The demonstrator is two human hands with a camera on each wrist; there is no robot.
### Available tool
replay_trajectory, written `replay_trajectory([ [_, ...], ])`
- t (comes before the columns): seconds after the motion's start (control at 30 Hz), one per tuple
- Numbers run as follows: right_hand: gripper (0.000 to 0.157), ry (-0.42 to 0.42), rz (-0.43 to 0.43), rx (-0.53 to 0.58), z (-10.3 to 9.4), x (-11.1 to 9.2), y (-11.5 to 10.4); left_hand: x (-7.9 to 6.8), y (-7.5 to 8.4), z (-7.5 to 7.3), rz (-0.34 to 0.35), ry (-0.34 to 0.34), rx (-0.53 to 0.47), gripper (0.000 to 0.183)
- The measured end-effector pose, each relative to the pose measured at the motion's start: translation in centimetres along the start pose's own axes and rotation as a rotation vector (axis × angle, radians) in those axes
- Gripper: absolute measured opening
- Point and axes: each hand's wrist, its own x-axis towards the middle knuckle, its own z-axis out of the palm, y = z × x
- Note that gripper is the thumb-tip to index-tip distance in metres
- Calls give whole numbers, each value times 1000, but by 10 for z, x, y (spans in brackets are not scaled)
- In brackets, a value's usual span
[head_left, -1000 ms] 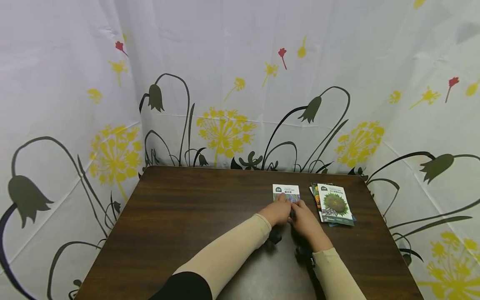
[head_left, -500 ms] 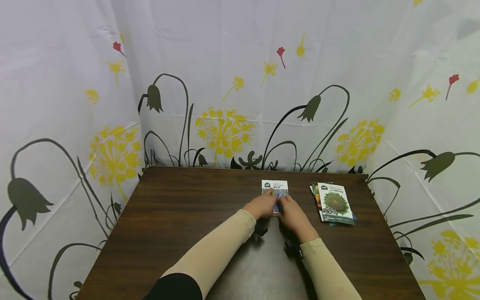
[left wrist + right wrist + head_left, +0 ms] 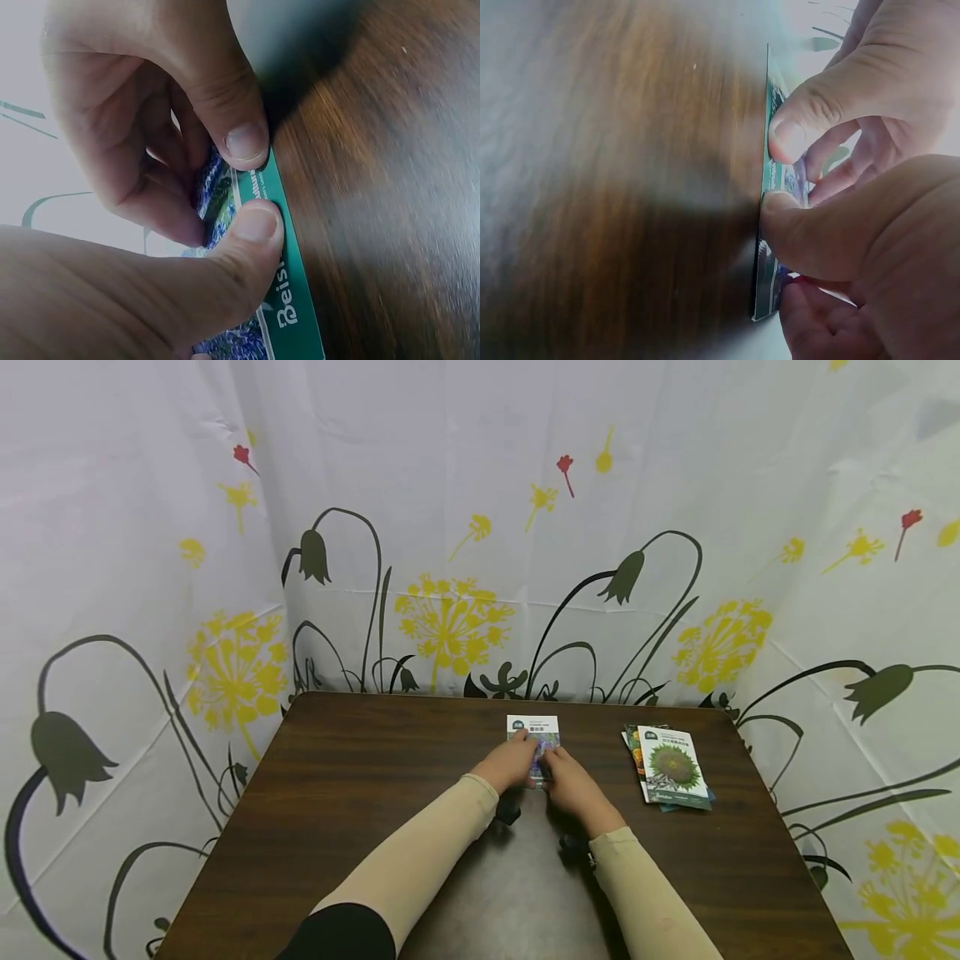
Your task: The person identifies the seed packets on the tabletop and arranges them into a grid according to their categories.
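Though part is covered, seed packet [image 3: 546, 742] shows white top, dark logo, violet-blue flower print, green bottom strip. Packet sits between left hand [image 3: 507, 765] and right hand [image 3: 576, 787], at wooden table [image 3: 375, 777], left of packet stack [image 3: 672, 766]. Both hands grasp it, thumbs [image 3: 257, 229] near each other on green strip.

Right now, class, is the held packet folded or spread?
Spread: the packet shows its white top in the head view; its green strip runs straight in the left wrist view.
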Motion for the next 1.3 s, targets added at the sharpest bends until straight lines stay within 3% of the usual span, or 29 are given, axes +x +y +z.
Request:
replay_trajectory([
  [0.3, 35, -7, 6, 5, 7, 15, -13, -4, -14, -8, -26, -7, 9, 85],
  [0.43, 39, 47, -54, -40, 37, 27, 14, -5, -22, -11, -27, -29, 5, 87],
  [0.5, 40, 35, -52, -54, 45, 32, 17, -7, -26, -11, -38, -45, -2, 88],
  [0.77, 39, 35, -41, -50, 59, 46, 6, -13, -39, -16, -72, -80, -3, 90],
  [0.93, 39, 14, -36, -73, 58, 52, -6, -14, -48, -22, -80, -99, -7, 90],
  [1.17, 35, -46, -24, -54, 26, 48, -59, -16, -63, -26, -78, -101, -38, 85],
  [1.3, 36, -78, -20, -39, 22, 48, -74, -19, -71, -27, -77, -100, -52, 83],
])
